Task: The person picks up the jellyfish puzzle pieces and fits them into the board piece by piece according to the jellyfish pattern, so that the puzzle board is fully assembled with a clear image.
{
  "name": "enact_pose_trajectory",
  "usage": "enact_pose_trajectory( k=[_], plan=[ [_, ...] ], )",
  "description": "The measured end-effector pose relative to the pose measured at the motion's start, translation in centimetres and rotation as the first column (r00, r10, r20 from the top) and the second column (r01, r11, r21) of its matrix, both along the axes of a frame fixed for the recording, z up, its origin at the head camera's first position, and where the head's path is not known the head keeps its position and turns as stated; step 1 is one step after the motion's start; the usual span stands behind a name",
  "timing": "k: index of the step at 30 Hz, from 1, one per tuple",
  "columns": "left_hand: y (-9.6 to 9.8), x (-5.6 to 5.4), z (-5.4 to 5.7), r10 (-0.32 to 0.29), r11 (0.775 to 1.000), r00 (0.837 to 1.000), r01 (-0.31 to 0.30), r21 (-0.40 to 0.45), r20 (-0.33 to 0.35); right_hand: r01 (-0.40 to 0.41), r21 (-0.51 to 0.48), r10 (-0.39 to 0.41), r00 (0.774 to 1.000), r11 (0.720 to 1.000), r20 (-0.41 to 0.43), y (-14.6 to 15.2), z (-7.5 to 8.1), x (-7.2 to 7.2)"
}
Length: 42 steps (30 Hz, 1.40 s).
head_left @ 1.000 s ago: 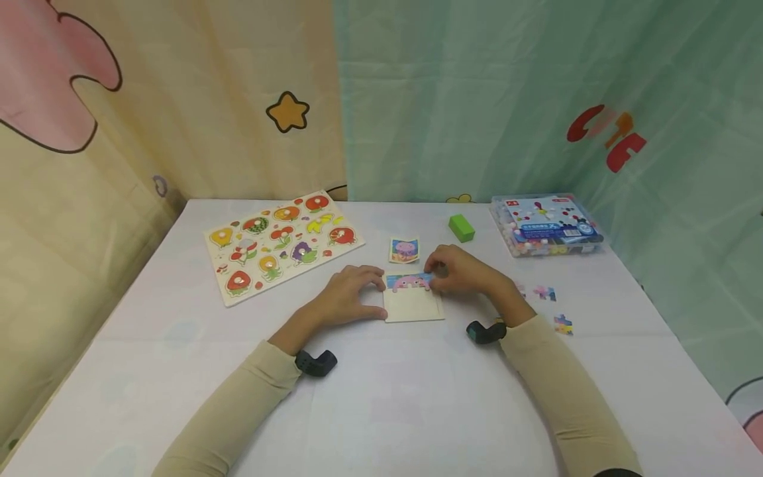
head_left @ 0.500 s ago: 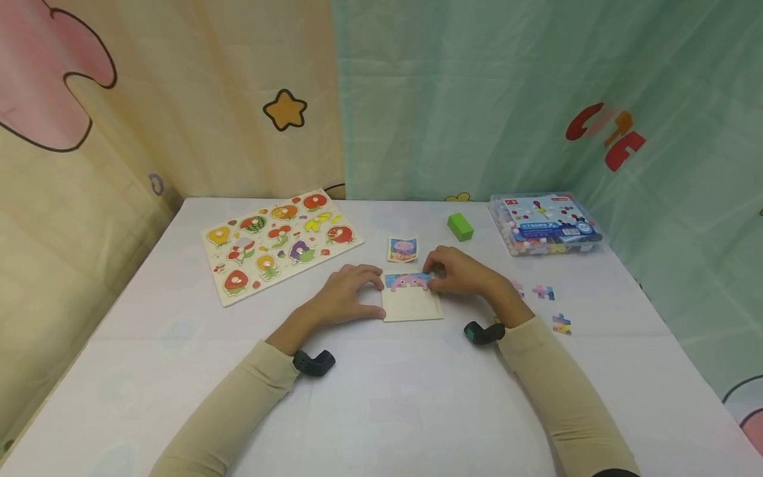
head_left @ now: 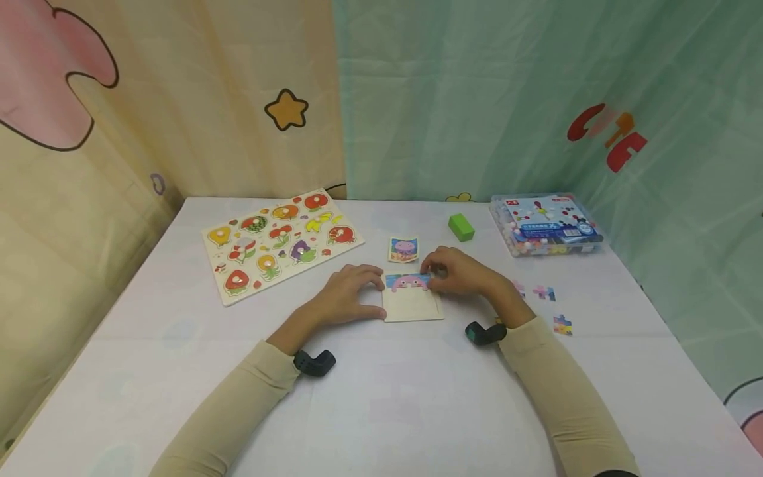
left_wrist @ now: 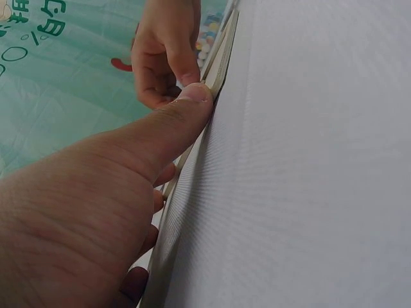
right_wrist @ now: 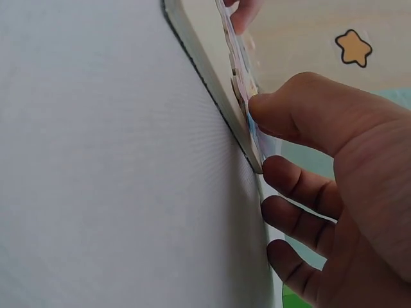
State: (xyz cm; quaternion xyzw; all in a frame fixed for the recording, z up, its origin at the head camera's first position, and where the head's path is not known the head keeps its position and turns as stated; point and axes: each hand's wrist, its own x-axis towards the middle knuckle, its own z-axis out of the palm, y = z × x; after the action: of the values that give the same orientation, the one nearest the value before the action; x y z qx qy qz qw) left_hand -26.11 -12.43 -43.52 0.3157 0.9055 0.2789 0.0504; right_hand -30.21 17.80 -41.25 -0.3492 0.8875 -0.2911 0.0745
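Observation:
A small square wooden puzzle board [head_left: 411,307] lies in the middle of the table, with a row of joined pieces [head_left: 408,281] showing a pink cartoon face along its far edge. My left hand [head_left: 346,296] holds the board's left side, thumb at the near corner and fingers at the far one. At the far right corner, my right hand [head_left: 457,273] pinches a puzzle piece at the end of that row. The right wrist view shows my thumb [right_wrist: 289,109] on the pieces at the board's edge; the index fingertip is hidden behind it.
Behind the board lies a small picture card [head_left: 403,250], with a green block [head_left: 461,227] to its right. Loose puzzle pieces [head_left: 563,324] lie right of my right wrist. A fruit peg puzzle [head_left: 283,245] is at back left, a clear plastic box [head_left: 548,225] at back right.
My right fingertips have shifted very slightly left along the board's far edge. The left hand and the board stay in place.

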Motion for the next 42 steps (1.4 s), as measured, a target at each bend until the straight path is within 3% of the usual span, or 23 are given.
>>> enact_pose_trajectory(
  k=[22, 28, 35, 42],
  plan=[
    [-0.1, 0.2, -0.1, 0.004, 1.0, 1.0, -0.004, 0.005, 0.005, 0.004, -0.009, -0.004, 0.999, 1.0, 0.033, 0.1, -0.1, -0.1],
    [0.0, 0.2, 0.2, 0.006, 1.0, 1.0, -0.006, 0.001, -0.006, 0.11, 0.019, -0.111, 0.989, 0.994, 0.101, 0.9, 1.6, 0.2],
    [-0.1, 0.1, 0.2, 0.005, 1.0, 1.0, -0.005, -0.001, -0.006, 0.2, 0.056, -0.206, 0.97, 0.978, 0.129, 5.1, 3.6, 1.3],
    [-0.1, -0.1, -0.3, -0.001, 1.0, 1.0, 0.001, 0.003, -0.004, 0.215, 0.106, -0.229, 0.963, 0.971, 0.142, 10.9, 2.5, 3.8]
  ],
)
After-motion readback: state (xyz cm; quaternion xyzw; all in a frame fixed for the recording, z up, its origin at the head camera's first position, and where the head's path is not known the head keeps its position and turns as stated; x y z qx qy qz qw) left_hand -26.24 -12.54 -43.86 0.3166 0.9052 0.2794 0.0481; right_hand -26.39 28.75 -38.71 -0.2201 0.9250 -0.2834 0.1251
